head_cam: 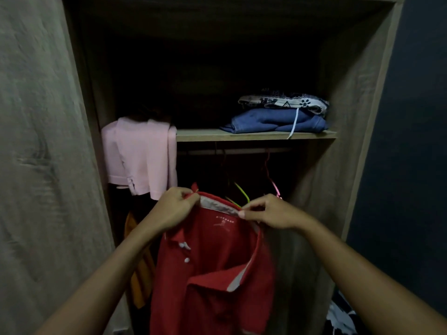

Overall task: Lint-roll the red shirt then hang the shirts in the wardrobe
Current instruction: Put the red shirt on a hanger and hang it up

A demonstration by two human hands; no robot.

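A red polo shirt (pixel 212 267) with a grey-lined collar hangs from both my hands in front of the open wardrobe (pixel 350 117). My left hand (pixel 173 206) pinches the collar's left side. My right hand (pixel 268 211) pinches the collar's right side, close to a yellow-green hanger (pixel 242 192) and a pink hanger (pixel 274 186). Those hangers hang from a dim rail (pixel 242 151) under the shelf. A pink shirt (pixel 142 155) is draped over the shelf's left end. An orange garment (pixel 141 267) hangs low at the left, partly behind my left arm.
The wooden shelf (pixel 254 135) carries a folded blue garment (pixel 275 120) with a patterned white one (pixel 283 102) on top. The open wardrobe door (pixel 43 165) stands at the left. A dark wall (pixel 416 141) is at the right, with black-and-white fabric (pixel 341 317) below.
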